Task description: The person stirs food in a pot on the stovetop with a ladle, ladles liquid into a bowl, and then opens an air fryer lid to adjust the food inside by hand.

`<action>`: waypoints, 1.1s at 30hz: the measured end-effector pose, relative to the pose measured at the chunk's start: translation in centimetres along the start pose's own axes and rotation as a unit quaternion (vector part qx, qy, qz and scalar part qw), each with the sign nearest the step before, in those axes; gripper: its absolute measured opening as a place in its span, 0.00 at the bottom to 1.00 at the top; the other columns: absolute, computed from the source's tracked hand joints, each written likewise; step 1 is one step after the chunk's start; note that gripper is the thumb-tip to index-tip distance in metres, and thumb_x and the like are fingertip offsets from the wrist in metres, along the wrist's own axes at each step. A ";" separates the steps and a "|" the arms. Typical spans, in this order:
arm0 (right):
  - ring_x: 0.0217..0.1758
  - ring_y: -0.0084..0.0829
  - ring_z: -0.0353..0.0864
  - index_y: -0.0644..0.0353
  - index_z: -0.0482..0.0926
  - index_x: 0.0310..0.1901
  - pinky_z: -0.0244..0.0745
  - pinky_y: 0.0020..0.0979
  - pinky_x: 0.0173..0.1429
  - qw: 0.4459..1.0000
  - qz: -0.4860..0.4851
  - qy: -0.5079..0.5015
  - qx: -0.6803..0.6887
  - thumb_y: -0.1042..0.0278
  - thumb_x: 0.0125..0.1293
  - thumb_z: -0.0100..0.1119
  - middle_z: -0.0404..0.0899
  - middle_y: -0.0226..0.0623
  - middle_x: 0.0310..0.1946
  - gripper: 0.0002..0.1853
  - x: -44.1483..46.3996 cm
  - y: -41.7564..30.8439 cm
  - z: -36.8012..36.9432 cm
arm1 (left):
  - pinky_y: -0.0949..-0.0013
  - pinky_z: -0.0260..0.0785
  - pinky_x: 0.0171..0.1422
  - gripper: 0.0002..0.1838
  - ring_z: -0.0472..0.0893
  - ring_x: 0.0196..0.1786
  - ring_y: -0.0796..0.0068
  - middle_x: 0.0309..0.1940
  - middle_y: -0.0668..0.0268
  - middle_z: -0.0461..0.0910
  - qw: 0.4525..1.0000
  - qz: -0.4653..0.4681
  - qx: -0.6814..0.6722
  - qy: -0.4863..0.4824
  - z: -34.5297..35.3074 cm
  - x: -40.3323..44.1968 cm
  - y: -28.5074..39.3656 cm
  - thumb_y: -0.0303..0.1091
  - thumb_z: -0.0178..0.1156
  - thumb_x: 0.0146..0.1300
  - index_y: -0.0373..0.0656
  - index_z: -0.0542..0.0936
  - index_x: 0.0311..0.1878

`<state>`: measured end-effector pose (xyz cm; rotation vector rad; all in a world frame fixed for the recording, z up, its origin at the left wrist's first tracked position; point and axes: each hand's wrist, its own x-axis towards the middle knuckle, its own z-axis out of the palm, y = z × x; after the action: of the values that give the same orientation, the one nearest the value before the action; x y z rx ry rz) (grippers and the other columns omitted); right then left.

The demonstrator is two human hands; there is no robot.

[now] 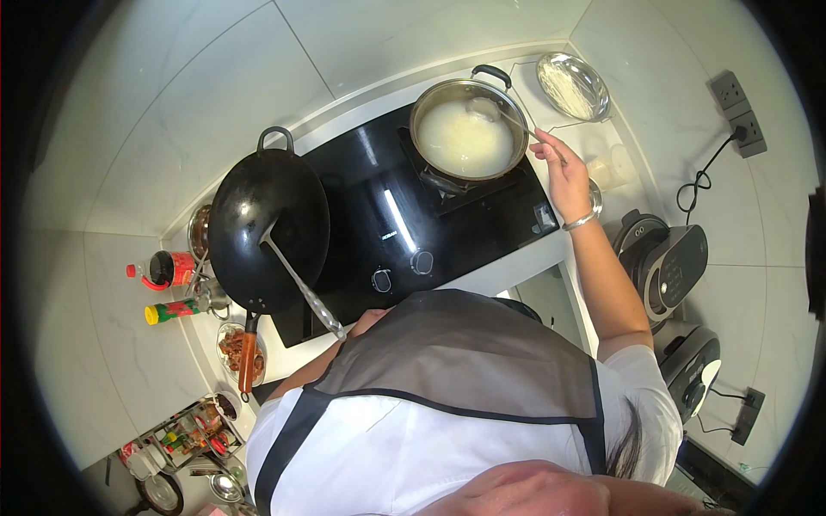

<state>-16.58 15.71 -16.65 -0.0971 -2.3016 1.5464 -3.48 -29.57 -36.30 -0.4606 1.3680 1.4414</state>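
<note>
My right hand, a metal bangle at its wrist, grips the handle of a metal ladle. The ladle's bowl dips into cloudy white liquid in a deep pot on the right side of the black stove. Much of my left hand is hidden behind the apron at the stove's front edge, so its fingers cannot be made out. Close to it is the handle end of a second metal ladle or spatula, whose other end rests in a black wok.
A metal bowl of pale strands stands beyond the pot. Bottles and a plate of brown food pieces sit left of the wok, whose wooden handle sticks out frontward. Cookers line the right wall.
</note>
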 end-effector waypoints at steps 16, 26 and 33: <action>0.36 0.27 0.84 0.68 0.78 0.53 0.77 0.28 0.49 0.956 0.192 -0.006 0.222 0.61 0.78 0.46 0.87 0.46 0.37 0.17 -0.4 -0.4 0.0 | 0.75 0.73 0.56 0.17 0.82 0.48 0.80 0.49 0.67 0.84 0.996 0.019 -0.028 -0.079 0.7 -1.0 1.3 0.35 0.54 0.76 0.34 0.80 0.58; 0.43 0.23 0.82 0.64 0.78 0.60 0.77 0.27 0.52 0.986 0.059 -0.023 0.152 0.63 0.78 0.50 0.87 0.39 0.42 0.17 0.7 -1.3 1.0 | 0.75 0.73 0.56 0.18 0.81 0.48 0.81 0.52 0.67 0.83 0.998 0.013 0.026 -0.060 -1.6 1.0 -1.1 0.34 0.53 0.77 0.32 0.78 0.61; 0.44 0.34 0.84 0.58 0.81 0.58 0.76 0.32 0.53 0.976 -0.127 -0.047 -0.168 0.68 0.75 0.52 0.86 0.41 0.40 0.15 0.2 -2.1 0.3 | 0.73 0.74 0.56 0.17 0.82 0.48 0.80 0.52 0.66 0.83 0.999 -0.001 0.041 -0.023 -1.1 1.0 -1.0 0.33 0.53 0.76 0.31 0.78 0.60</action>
<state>-16.62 14.64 -14.80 0.1800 -2.5149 1.0494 -3.36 -30.31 -37.93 -0.3734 1.3850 1.3807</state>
